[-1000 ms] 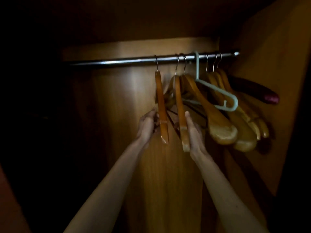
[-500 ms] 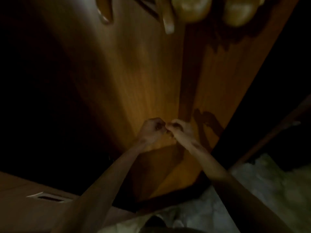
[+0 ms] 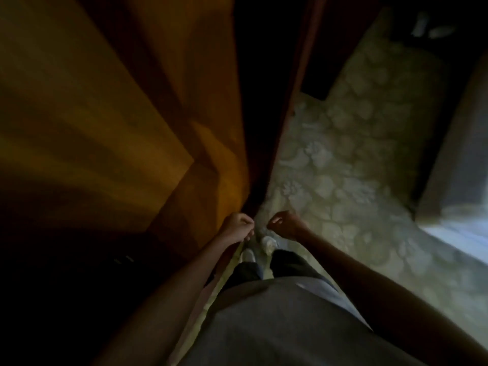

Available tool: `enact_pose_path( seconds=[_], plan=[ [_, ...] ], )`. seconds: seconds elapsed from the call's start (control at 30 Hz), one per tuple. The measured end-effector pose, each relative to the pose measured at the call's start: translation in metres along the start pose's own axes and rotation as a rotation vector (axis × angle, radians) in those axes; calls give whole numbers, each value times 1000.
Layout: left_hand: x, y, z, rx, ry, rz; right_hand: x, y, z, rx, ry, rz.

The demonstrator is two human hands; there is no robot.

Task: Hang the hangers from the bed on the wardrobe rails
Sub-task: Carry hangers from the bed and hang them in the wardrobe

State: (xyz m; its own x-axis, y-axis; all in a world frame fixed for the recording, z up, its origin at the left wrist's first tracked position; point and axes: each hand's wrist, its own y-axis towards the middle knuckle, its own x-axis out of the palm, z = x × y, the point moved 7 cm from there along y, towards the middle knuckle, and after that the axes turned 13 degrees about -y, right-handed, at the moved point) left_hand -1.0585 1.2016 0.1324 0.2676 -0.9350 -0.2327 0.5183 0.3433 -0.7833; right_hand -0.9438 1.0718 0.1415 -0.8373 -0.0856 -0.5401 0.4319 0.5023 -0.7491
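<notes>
2 hands, left (image 3: 237, 227) and right (image 3: 286, 225), loosely curled, apparently empty; dim, blurred wardrobe (image 3: 105, 114).

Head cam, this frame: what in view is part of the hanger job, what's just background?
Job-related:
- left hand, loosely curled, nothing visible in its grip
- right hand, loosely curled, nothing visible in its grip
- wardrobe panel, orange wood
No hangers or rail in view.

Background:
- patterned carpet
- white shoes
- grey shirt
</notes>
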Motion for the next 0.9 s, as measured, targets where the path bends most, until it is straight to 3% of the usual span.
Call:
enact_pose_path(
  seconds=[0.17,0.4,0.67,0.9],
  plan=[
    [58,19,-25,-54,295,-236,55,-45,103,322,300,105],
    [160,18,-27,-19,628,-400,172,-152,213,713,734,250],
    [336,-38,-33,78,1027,-718,331,-266,256,1049,1199,300],
    [470,-78,-27,218,1229,-809,420,-312,272,1143,1416,226]
  ],
)
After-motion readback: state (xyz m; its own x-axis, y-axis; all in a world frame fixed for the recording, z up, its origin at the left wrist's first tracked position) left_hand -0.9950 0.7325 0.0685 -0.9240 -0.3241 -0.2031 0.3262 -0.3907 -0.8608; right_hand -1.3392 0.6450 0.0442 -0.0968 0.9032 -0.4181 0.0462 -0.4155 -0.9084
